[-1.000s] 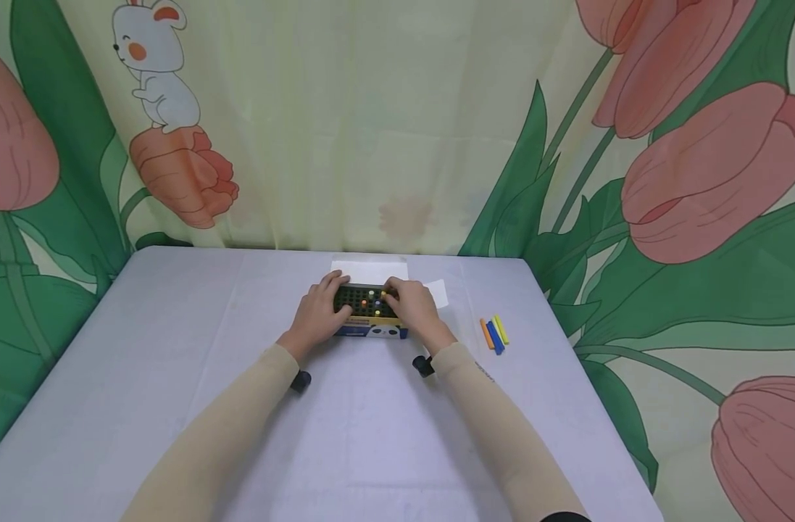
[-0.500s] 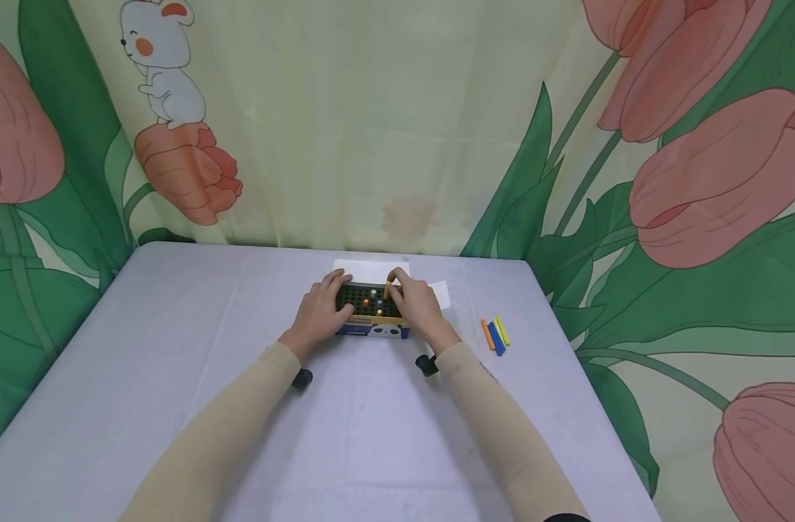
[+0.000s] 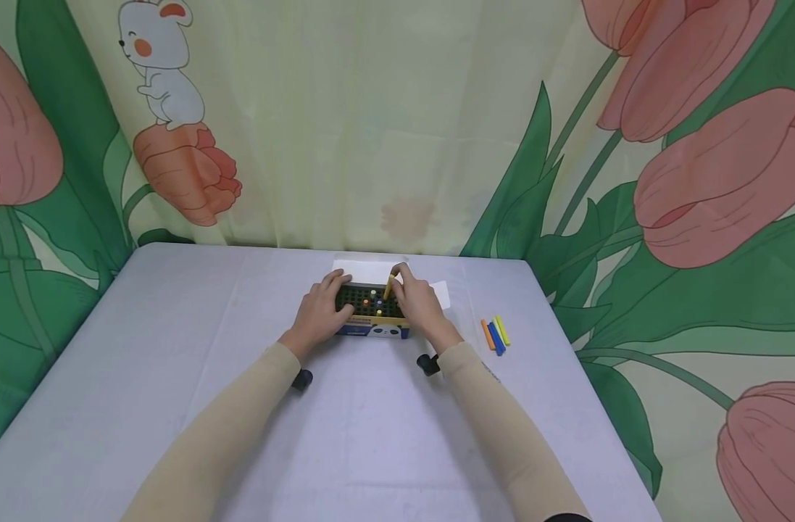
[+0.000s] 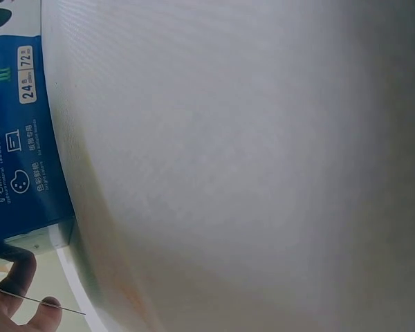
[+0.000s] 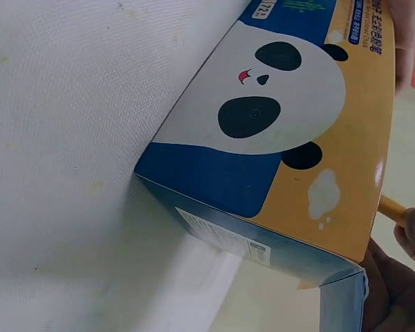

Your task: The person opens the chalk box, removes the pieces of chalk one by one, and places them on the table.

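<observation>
A blue-and-yellow chalk box (image 3: 375, 330) with a panda on its front stands open on the table, its top a dark grid of holes. A few coloured chalk ends, such as an orange one (image 3: 366, 302), poke up from the grid. My left hand (image 3: 314, 312) holds the box at its left end, thumb at the front edge. My right hand (image 3: 423, 303) pinches a yellow-orange chalk stick (image 3: 388, 287) upright over the right half of the grid. In the right wrist view that chalk (image 5: 393, 209) shows beyond the box's edge, between thumb and fingers.
Right of the box, several loose chalk sticks lie together on the white-covered table: an orange one (image 3: 487, 335), blue ones (image 3: 496, 338) and a yellow one (image 3: 502, 330). A white flap (image 3: 371, 267) extends behind the box. Another white piece (image 3: 440, 293) sits behind the right hand.
My right hand has risen from the grid, drawing the yellow-orange chalk upward so more of its length shows. My left hand has stayed on the box.
</observation>
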{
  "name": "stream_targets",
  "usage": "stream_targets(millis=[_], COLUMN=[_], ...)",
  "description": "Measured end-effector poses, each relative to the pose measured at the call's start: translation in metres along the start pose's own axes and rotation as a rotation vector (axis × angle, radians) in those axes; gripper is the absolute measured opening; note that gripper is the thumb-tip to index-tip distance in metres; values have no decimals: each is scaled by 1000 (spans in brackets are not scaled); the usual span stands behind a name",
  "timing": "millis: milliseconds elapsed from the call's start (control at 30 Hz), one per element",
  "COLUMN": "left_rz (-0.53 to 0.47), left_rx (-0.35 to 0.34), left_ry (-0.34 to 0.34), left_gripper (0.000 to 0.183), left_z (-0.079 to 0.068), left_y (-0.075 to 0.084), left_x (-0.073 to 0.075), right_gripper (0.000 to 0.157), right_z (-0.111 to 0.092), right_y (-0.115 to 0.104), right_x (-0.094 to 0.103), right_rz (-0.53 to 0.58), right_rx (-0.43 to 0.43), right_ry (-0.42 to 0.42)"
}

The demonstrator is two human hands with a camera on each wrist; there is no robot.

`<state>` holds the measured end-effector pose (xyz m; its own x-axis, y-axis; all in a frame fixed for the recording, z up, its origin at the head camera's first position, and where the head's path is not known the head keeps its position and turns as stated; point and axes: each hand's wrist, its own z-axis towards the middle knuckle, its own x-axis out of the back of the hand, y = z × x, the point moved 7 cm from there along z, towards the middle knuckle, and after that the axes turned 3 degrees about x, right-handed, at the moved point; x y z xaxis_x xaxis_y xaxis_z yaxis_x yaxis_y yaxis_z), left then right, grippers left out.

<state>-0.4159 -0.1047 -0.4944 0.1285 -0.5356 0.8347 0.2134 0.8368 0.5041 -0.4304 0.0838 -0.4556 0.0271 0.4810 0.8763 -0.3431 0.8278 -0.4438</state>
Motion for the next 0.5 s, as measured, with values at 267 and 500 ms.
stream_targets(millis=[267,500], left_rz=[-1,-3], left_rx=[-6,-6], left_ry=[6,11], left_gripper=[63,63], left_z=[1,2], left_y=[-1,-1], left_x=[-2,-2], right_gripper=[22,25], right_z=[0,1], right_y=[5,10], right_x=[1,1], right_rz=[126,286], right_rx=[-24,-8], right_ry=[12,63])
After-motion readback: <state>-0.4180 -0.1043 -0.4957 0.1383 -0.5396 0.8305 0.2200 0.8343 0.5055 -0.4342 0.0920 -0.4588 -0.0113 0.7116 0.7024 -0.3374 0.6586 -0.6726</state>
